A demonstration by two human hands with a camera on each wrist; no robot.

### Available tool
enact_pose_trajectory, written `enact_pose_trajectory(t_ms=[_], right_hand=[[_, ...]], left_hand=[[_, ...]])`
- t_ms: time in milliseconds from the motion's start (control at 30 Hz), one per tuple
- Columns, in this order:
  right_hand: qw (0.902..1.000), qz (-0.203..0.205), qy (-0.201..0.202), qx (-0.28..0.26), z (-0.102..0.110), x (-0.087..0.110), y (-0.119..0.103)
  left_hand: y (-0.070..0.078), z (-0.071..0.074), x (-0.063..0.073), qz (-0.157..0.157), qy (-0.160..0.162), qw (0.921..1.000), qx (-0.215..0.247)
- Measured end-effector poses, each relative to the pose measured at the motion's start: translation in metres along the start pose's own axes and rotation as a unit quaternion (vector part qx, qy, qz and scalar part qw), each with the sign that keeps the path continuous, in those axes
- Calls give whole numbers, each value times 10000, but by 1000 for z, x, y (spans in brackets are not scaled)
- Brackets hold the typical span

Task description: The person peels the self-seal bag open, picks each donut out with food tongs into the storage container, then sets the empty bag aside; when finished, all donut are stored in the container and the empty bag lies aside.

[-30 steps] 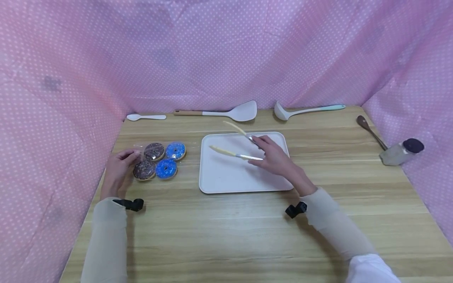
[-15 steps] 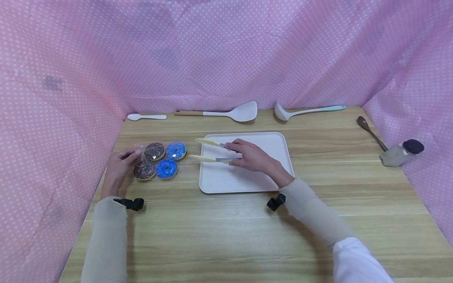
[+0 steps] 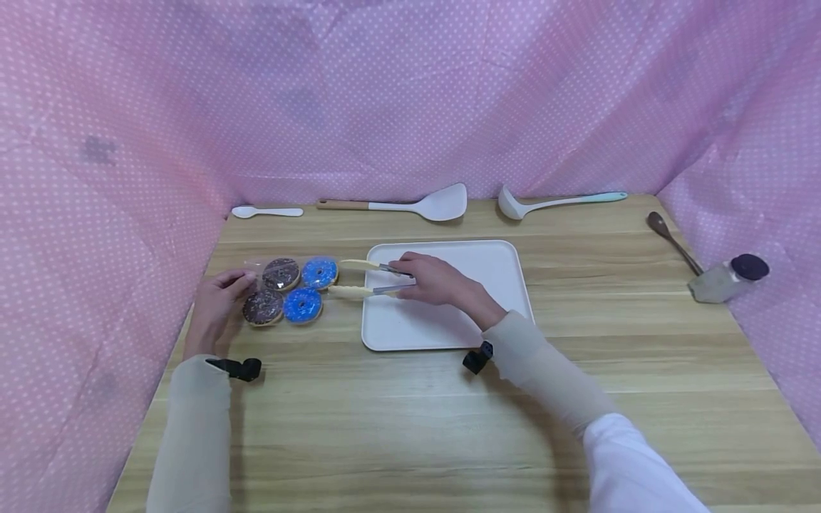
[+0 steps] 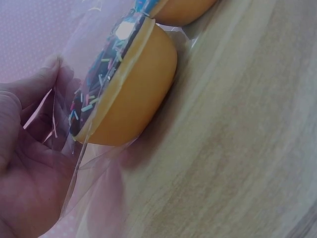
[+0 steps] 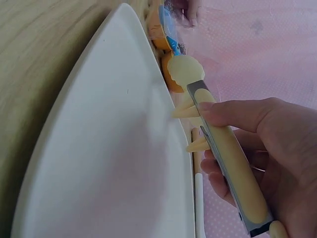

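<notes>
In the head view, two chocolate donuts and two blue donuts with sprinkles lie together at the left, inside a clear plastic bag. My left hand pinches the bag's edge beside the chocolate donuts; the left wrist view shows thumb and fingers on the film. My right hand grips yellow-tipped metal tongs over the tray's left part. Their two arms are spread, and in the head view the tips reach right up to the upper blue donut. Nothing is between them.
A white tray lies mid-table. Along the back are a small white spoon, a white spatula and a ladle. At the right sit a wooden spoon and a dark-lidded jar.
My right hand has moved left across the tray with the tongs, from its middle to the blue donuts, and the tongs' arms have drawn closer together. My left hand has stayed at the bag.
</notes>
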State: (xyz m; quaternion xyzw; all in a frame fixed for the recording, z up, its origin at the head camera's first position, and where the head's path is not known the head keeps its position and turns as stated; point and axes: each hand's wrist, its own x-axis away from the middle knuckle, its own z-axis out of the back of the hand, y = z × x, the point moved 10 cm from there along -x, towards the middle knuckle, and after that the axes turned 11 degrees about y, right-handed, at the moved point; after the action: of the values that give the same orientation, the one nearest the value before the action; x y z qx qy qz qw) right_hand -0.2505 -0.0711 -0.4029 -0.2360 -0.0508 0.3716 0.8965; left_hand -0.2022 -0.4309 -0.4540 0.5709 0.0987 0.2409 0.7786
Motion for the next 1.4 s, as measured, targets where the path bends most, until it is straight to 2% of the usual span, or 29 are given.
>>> enact_pose_trajectory(t_ms=[133,200,500,733,900,1033,1233,1400], right_hand=[[9999,-32,16,114,-2,-5,-4],[9999,-79,28,136,-3,-7,-6],[9983,-515,50,285,-10,-7,-10],[9978,-486,177,422,-13,-12,-14],[9974,-531,223,440,-16,-13,-14],[9971,-524,228,504,-15,-8,-14],[9977,-398,339,431,-9,4,-15],[9970,-472,454,415,-2,16,-13]], left_hand=[[1,0,0,22,-60,9999,150],[1,0,0,-23,-58,10000,66],[6,-4,0,-80,-120,9991,389],[8,-4,1,-222,-218,9994,145],[6,-4,0,-154,-237,9996,17],[5,-4,-1,-115,-182,9998,28],[8,-6,-3,-245,-240,9994,59],[10,-6,-1,-271,-329,9986,-317]])
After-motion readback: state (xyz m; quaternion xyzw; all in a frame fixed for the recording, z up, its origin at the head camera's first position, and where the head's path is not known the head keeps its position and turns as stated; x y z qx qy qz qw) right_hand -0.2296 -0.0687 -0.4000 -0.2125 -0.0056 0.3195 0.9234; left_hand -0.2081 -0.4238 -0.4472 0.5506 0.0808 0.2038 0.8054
